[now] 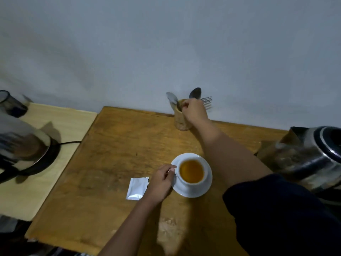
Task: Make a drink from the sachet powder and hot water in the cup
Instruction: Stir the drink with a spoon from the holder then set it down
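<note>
Head view, looking down on a brown wooden table [118, 145]. White cup [191, 172] is seen low and right of centre in the frame, standing on a white saucer [191, 193] and already filled with amber liquid. Left hand [162, 180] is held against the cup's left side, fingers curled at what seems to be the handle; whether the handle is truly pinched cannot be told. Silver sachet [137, 188] lies flat just left of that hand, apparently spent.

Right hand [194, 109] is stretched to the upper centre, closed over a wooden holder [181, 122] of cutlery against the wall; which piece is gripped is hidden. Spoons [195, 93] stand upright, handles down, so a straight upward lift is called for, then a path down the frame to the cup. Fork [206, 101] juts just right of the knuckles and may snag. Steel kettle [311, 159] sits at the right edge, another kettle [22, 145] at the left, both well apart.
</note>
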Demonstrator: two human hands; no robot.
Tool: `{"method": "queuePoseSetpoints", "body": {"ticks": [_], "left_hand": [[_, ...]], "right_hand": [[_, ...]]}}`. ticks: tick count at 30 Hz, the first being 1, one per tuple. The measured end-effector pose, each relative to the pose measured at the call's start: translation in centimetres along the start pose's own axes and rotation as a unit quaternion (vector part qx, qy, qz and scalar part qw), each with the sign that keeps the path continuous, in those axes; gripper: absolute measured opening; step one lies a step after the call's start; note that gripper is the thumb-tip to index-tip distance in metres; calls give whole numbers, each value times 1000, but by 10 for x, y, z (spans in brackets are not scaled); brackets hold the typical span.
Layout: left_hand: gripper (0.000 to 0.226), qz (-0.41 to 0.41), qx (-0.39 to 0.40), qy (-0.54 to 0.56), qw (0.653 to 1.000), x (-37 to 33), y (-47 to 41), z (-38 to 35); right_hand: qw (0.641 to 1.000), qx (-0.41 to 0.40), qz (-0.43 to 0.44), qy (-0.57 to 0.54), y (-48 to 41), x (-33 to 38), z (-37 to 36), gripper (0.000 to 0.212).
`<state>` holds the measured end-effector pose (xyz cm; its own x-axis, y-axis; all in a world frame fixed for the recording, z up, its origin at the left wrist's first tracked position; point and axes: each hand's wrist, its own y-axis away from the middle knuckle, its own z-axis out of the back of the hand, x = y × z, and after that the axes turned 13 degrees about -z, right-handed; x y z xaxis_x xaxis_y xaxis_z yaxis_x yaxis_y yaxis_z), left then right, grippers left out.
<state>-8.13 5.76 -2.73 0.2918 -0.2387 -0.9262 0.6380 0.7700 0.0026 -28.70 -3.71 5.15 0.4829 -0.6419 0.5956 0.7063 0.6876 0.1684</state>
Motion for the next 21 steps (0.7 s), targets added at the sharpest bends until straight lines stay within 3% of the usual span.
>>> {"method": "queuePoseSetpoints", "body": {"ticks": [5,11,15,21], "left_hand": [[25,-5,15,-5,1000,6,-4,4],[31,-20,21,17,999,8,-6,7],[29,-22,29,23,999,9,-6,9],[27,-6,26,20,999,2,-4,7]], "right_hand": [[993,4,-51,108,-24,20,-18,24],[987,-22,-90,132,-36,21,-25,23],[994,-39,-55,84,-32,16,-26,20],[992,-92,36,-84,-2,27,8,23]]}}
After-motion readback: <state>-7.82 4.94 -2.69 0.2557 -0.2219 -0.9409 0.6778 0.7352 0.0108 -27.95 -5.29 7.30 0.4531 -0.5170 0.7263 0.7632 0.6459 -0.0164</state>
